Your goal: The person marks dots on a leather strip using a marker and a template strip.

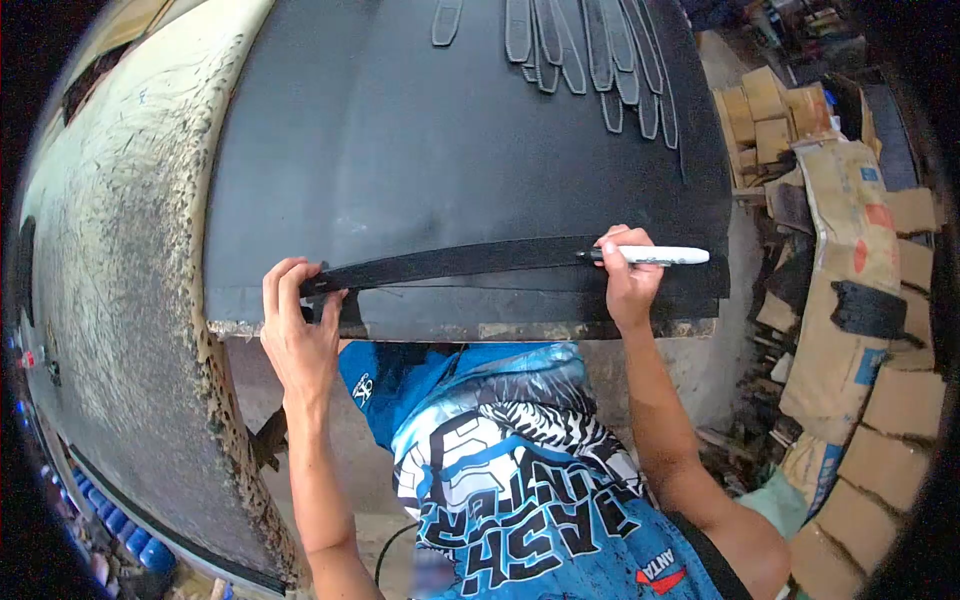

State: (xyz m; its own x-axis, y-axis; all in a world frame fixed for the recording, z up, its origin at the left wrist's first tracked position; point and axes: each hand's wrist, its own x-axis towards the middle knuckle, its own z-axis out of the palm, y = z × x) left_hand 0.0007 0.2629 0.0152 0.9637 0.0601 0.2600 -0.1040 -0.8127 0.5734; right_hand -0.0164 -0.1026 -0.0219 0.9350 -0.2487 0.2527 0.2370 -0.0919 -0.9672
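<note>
A long black strip (460,261) lies slightly slanted across the black work surface (400,140), close to its front edge. My left hand (302,318) grips the strip's left end, with thumb and fingers closed around it. In my right hand (630,272) is a white marker (680,255), held near the strip's right part. Its dark tip points left over the strip; whether it touches cannot be made out. Part of the strip's right end is hidden behind my right hand.
Several dark strap-like pieces (600,50) lie at the top of the work surface. A worn, pitted slab (120,220) stands along the left side. Cardboard boxes (765,95) and brown wrapping (850,220) are at the right.
</note>
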